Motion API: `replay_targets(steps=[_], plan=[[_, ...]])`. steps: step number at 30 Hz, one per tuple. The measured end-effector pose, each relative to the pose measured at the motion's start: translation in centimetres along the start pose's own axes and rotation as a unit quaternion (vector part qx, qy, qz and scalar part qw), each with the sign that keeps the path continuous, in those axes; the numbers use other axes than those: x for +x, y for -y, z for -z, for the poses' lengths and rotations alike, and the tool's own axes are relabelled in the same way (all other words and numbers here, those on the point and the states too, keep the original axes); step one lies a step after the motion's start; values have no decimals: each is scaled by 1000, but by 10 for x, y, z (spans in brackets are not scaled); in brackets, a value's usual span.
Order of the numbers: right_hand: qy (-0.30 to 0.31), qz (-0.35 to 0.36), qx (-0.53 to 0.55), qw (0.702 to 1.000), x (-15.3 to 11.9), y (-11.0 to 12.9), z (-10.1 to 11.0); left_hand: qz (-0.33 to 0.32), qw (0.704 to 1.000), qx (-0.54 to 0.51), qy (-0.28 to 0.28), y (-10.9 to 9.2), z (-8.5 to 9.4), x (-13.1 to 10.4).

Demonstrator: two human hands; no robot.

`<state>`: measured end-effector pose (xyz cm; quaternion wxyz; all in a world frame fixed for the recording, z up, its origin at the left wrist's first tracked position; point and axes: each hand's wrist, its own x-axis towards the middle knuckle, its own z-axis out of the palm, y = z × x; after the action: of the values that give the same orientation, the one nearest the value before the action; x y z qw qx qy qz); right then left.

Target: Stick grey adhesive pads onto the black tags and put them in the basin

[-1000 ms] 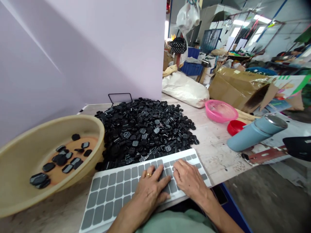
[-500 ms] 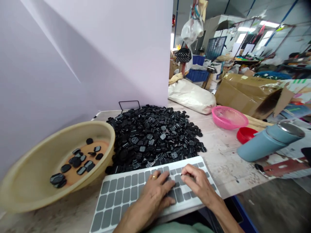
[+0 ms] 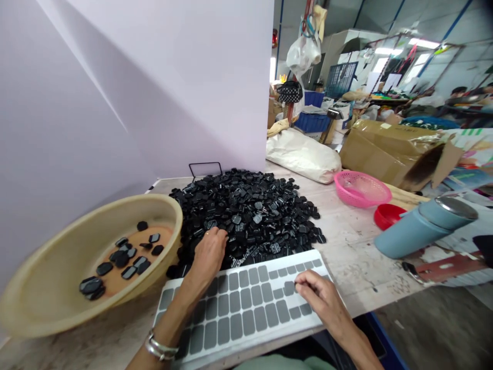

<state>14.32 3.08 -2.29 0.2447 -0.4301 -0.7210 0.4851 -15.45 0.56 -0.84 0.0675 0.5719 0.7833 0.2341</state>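
Note:
A white board [image 3: 304,319] with rows of grey rectangles, large on the left and smaller on the right, lies before me at the table's front edge. Beyond it spreads a heap of flat black plastic pieces [image 3: 246,198]. My left hand [image 3: 211,249] reaches over the board to the near side of the heap, fingers bent down and together; its fingertips are hidden among the pieces. Over the board's right part, my right hand [image 3: 318,293] is closed in a pinch, with a small dark bit showing at its fingertips.
A large beige basin [image 3: 46,252], tilted, holds several black pieces at left. On the right stand a pink basket [image 3: 362,198], a red bowl [image 3: 387,217] and a leaning blue flask [image 3: 408,234]. Behind are a white sack [image 3: 302,156], a cardboard box [image 3: 385,151] and a pale wall panel [image 3: 192,87].
My left hand has left the board and moved forward and left to the black heap. My right hand has shifted slightly right and down, still pinched above the board.

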Motion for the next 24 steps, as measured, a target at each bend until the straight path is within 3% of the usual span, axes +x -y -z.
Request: replay_targets(steps=[3,6,8,10,12,17,22,24], plan=[[10,-11,25,1000,1,-3,-1,28,996,-83,0,-4,6,-8],[51,-22,113,992,0,0,-5,74,960,-260,77,-26,4,-29],[92,-22,188,978,-1,7,-10,143,862,-452,182,-47,-4,-45],[133,-17,228,964,-2,17,-14,197,759,-559,271,-65,-12,-58],[166,-8,221,961,-3,25,-17,217,715,-588,309,-78,-19,-65],[190,-21,185,964,-6,28,-16,236,691,-620,287,-84,-26,-66],[195,-56,209,957,-8,23,-9,176,659,-665,303,-79,-30,-71],[206,-58,200,956,-8,23,-6,158,667,-664,300,-79,-33,-75]])
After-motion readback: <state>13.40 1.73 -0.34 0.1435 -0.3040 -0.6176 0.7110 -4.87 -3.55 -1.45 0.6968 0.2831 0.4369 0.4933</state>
